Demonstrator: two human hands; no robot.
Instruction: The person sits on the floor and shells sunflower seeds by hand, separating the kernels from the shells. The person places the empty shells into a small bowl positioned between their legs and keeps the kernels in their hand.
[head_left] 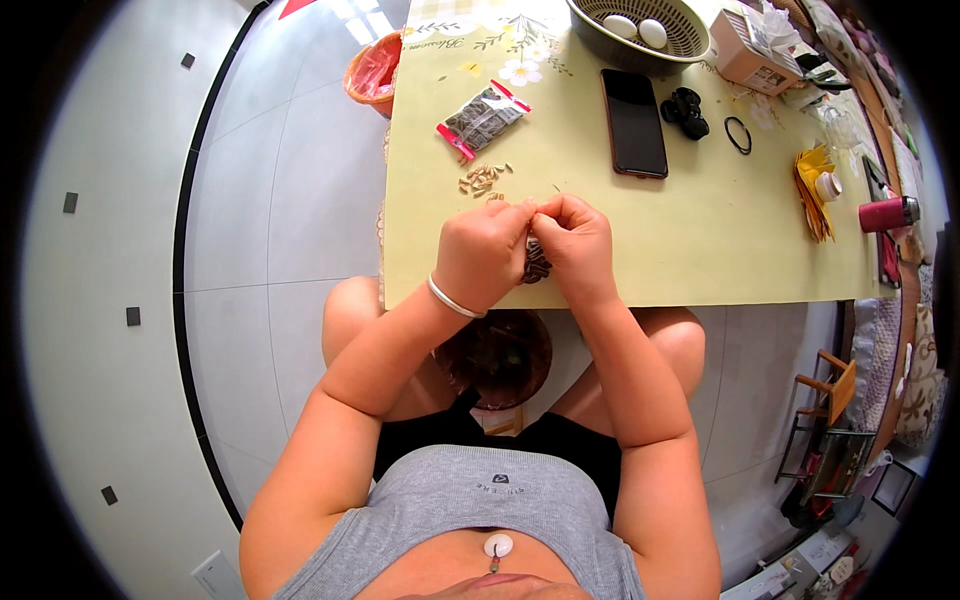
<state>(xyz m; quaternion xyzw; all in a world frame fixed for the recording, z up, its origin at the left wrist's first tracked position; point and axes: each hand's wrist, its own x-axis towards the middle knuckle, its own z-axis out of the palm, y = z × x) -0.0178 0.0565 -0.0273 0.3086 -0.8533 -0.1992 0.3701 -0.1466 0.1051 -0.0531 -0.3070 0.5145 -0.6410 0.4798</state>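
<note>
Left hand (484, 252): near the table (700, 230) front edge, fingers pinching a small seed with the right.
Right hand (574, 245): pinching the same seed, dark seeds (537, 265) cupped beneath.
Shelled seeds (484, 179): small pile just behind the hands.
Seed packet (483, 119): toward the back left corner.

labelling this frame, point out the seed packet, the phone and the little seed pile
seed packet (483, 120), head view, middle of its clear pouch
phone (634, 122), head view, centre of its dark screen
seed pile (483, 179), head view, middle of the loose seeds

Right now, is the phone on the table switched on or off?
It looks off or asleep: the phone lies flat on the yellow table with a fully dark screen, no light or picture showing.
</note>
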